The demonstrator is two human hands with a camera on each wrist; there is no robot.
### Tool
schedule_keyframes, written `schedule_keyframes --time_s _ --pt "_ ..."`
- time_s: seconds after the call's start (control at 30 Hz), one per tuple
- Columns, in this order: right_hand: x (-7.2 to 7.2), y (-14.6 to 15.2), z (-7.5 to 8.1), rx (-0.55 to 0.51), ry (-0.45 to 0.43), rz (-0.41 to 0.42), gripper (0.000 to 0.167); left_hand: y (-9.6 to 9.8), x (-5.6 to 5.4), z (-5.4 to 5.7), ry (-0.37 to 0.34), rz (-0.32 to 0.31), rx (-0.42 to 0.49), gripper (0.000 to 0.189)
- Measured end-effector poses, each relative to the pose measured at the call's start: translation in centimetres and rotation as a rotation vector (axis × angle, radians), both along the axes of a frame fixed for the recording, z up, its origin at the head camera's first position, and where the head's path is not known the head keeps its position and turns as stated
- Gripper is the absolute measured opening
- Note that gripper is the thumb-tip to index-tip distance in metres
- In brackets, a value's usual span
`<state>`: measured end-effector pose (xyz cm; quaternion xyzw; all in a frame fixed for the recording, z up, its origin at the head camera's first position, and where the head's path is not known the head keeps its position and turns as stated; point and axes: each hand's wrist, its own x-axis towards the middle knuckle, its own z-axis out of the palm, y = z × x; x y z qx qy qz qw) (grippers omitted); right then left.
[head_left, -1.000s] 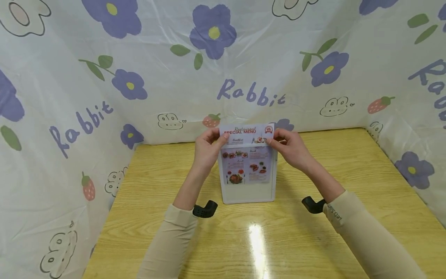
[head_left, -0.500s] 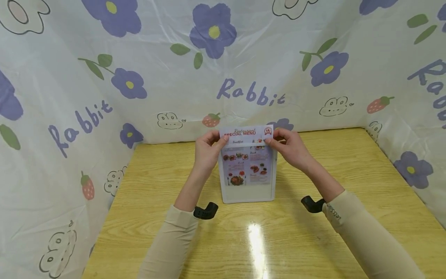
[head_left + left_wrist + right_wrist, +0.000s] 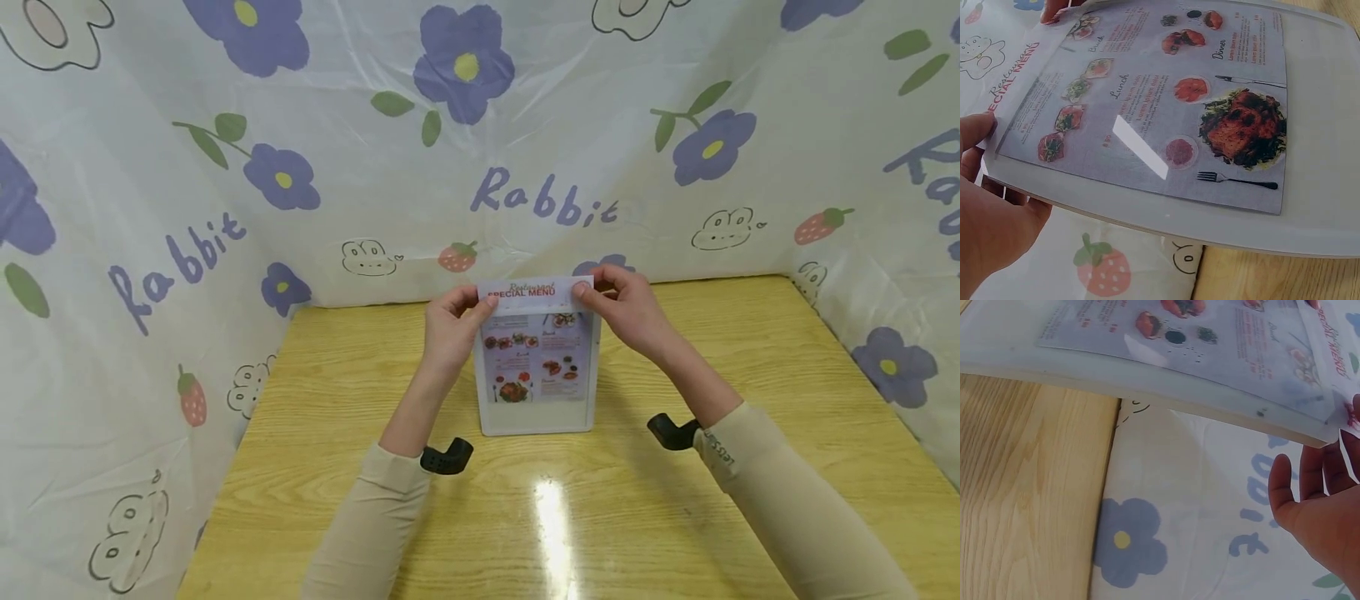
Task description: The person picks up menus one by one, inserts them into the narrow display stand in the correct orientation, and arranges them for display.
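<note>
A printed menu sheet (image 3: 536,292) headed "Special Menu" is partly inside a clear-fronted, white-edged stand (image 3: 536,418) upright on the table. Its top strip sticks out above the stand's upper edge. My left hand (image 3: 450,329) pinches the sheet's upper left corner between thumb and fingers. At the upper right corner my right hand (image 3: 633,312) pinches the sheet likewise. In the left wrist view the menu (image 3: 1141,106) lies behind the clear front, and a pale band of the stand (image 3: 1322,144) shows below the sheet. The right wrist view shows the stand's side edge (image 3: 1210,406) near my curled fingers.
The stand rests on a light wood-grain table (image 3: 337,400). A white cloth (image 3: 360,150) printed with flowers and "Rabbit" lettering hangs behind the table and at its sides. A black wrist-worn piece (image 3: 447,457) sits on the left wrist, another (image 3: 672,432) on the right.
The menu sheet has slid further down into the stand, so less of it shows above the edge. Both hands keep their pinch; the right thumb now sits higher, near the sheet's top.
</note>
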<state>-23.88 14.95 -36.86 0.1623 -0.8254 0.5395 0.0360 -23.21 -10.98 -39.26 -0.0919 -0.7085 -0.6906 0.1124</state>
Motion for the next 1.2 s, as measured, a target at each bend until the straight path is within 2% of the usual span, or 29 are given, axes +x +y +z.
schedule_keyframes --time_s 0.2,0.6,0.9,1.07,1.2 --pt "-0.1 0.0 0.1 0.0 -0.003 -0.011 0.026 -0.1 0.1 -0.3 0.002 -0.004 -0.019 0.017" --pt "-0.2 -0.1 0.2 0.013 0.022 -0.007 0.021 -0.3 0.3 -0.2 -0.013 -0.015 0.009 0.016" --pt "0.1 -0.1 -0.4 0.012 0.033 -0.004 0.02 -0.1 0.3 -0.1 0.007 0.01 0.019 0.016" --pt "0.3 -0.1 -0.8 0.02 0.049 -0.003 0.019 -0.2 0.4 -0.3 0.011 0.033 0.022 0.002" --pt "0.5 0.1 -1.2 0.009 0.048 0.0 0.018 -0.3 0.4 -0.6 0.021 0.03 0.032 0.006"
